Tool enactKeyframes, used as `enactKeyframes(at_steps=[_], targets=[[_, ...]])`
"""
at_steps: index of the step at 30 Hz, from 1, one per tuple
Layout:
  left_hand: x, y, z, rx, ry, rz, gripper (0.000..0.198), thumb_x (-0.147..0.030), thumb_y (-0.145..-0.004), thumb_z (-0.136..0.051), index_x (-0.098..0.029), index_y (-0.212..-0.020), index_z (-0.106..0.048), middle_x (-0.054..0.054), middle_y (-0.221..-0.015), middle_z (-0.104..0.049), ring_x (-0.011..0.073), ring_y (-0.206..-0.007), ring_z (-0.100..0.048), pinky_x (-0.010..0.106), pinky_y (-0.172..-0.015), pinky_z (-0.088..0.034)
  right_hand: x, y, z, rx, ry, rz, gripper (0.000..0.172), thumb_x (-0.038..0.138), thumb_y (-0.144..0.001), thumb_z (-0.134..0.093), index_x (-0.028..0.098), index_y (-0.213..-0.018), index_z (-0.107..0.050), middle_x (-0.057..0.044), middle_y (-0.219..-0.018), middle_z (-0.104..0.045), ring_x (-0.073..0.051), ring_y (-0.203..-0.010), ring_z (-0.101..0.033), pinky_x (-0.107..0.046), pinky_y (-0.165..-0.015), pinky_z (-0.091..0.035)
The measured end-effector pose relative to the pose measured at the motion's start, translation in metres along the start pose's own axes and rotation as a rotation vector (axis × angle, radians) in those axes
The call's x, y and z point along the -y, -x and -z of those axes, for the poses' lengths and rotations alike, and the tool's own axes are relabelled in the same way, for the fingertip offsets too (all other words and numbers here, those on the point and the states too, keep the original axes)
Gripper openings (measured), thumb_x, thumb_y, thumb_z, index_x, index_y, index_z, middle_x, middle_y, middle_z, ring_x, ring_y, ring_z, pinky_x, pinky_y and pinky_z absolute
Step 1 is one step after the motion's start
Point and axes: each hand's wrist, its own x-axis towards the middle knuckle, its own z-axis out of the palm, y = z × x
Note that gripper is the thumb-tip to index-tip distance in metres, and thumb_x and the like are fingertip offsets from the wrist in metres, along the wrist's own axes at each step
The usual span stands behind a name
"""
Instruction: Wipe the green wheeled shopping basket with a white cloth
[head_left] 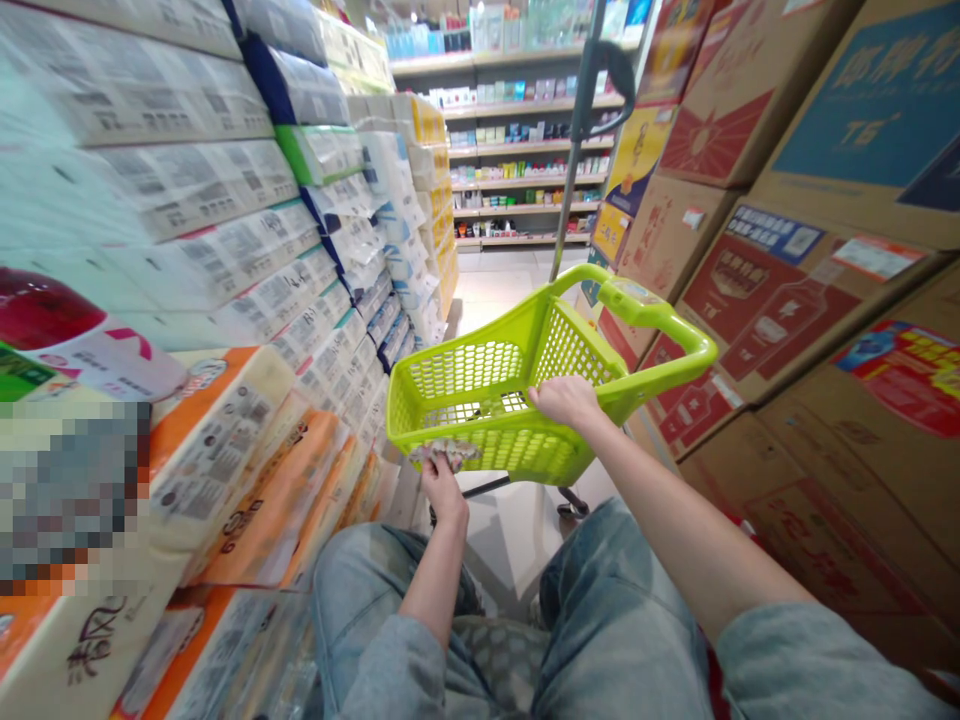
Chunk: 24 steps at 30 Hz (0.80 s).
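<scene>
A lime-green plastic shopping basket (480, 400) on wheels stands in a narrow shop aisle in front of my knees. My right hand (564, 398) is closed over the basket's near rim, beside its thick green handle (660, 330). My left hand (442, 480) is lower, at the basket's near bottom edge, its fingers closed on a small patterned thing (448, 452) that I cannot make out. My legs in blue jeans (600, 610) fill the bottom of the view.
Stacked tissue and paper packs (225, 250) wall the left side. Cardboard cartons (787, 280) are piled on the right. A metal pole (574, 150) rises behind the basket. Stocked shelves (525, 150) close the far end across a pale tiled floor (495, 285).
</scene>
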Motion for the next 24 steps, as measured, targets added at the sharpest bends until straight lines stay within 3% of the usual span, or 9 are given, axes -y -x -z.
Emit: enactKeyframes(at_steps=[4, 11, 16, 22, 24], targets=[[-0.011, -0.008, 0.015, 0.030, -0.103, 0.045, 0.028, -0.041, -0.073, -0.056, -0.013, -0.074, -0.058, 0.001, -0.066, -0.058, 0.0119, -0.061, -0.052, 0.024, -0.060, -0.042, 0.000, -0.001, 0.002, 0.049, -0.010, -0.024, 0.054, 0.041, -0.090, -0.025, 0.014, -0.094, -0.072, -0.016, -0.095, -0.070, -0.024, -0.091, -0.064, -0.032, -0.077, -0.044], [-0.033, -0.003, 0.036, 0.173, -0.568, -0.451, 0.028, -0.039, -0.084, -0.048, -0.016, -0.075, -0.061, 0.004, -0.077, -0.054, 0.0173, -0.076, -0.053, 0.028, -0.072, -0.041, -0.005, -0.001, 0.004, 0.063, -0.009, -0.051, 0.056, 0.043, -0.090, -0.024, 0.014, -0.094, -0.072, -0.015, -0.096, -0.070, -0.024, -0.091, -0.064, -0.031, -0.078, -0.044], [-0.037, -0.007, 0.034, 0.300, -0.793, -0.559, 0.025, -0.029, -0.089, -0.040, -0.017, -0.078, -0.058, 0.006, -0.082, -0.052, 0.0173, -0.075, -0.053, 0.028, -0.068, -0.041, -0.005, -0.001, 0.004, 0.064, -0.003, -0.042, 0.057, 0.043, -0.090, -0.023, 0.014, -0.093, -0.072, -0.016, -0.096, -0.069, -0.025, -0.093, -0.063, -0.034, -0.080, -0.044], [-0.050, -0.012, 0.037, 0.413, -0.800, -0.666, 0.027, -0.028, -0.090, -0.039, -0.018, -0.071, -0.054, 0.005, -0.079, -0.054, 0.0171, -0.075, -0.053, 0.028, -0.068, -0.042, -0.008, 0.000, 0.006, 0.090, -0.006, -0.043, 0.057, 0.042, -0.090, -0.023, 0.013, -0.094, -0.072, -0.016, -0.098, -0.069, -0.024, -0.095, -0.063, -0.032, -0.082, -0.043], [-0.054, -0.007, 0.036, 0.430, -0.760, -0.724, 0.024, -0.028, -0.090, -0.040, -0.018, -0.076, -0.056, 0.005, -0.081, -0.055, 0.0177, -0.079, -0.053, 0.030, -0.073, -0.043, -0.010, 0.000, 0.005, 0.089, 0.008, -0.036, 0.057, 0.041, -0.090, -0.023, 0.013, -0.093, -0.072, -0.016, -0.097, -0.069, -0.024, -0.094, -0.063, -0.032, -0.080, -0.043]])
